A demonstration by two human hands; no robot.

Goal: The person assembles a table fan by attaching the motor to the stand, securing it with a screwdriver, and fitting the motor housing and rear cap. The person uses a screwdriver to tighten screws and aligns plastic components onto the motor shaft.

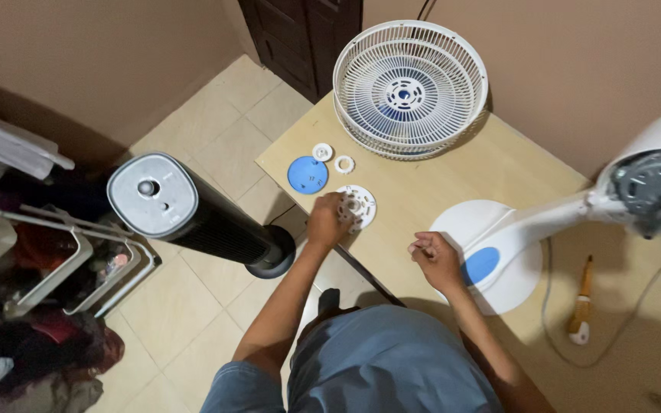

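My left hand (326,221) rests on the left side of a white round perforated plastic disc (358,206) on the wooden table (468,172), its fingers touching the disc's edge. My right hand (435,258) is loosely closed near the table's front edge, pinching something very small that I cannot make out. It lies just left of the round white fan base (464,222) with a blue oval button (481,265). The tilted fan stand runs right to the bare grey motor (650,187).
White fan grilles (409,86) lie stacked at the table's far end. A blue disc (307,174), a white cap (322,151) and a white ring (344,164) sit nearby. A wooden-handled screwdriver (581,306) lies right. A black tower fan (193,218) stands on the tiled floor left.
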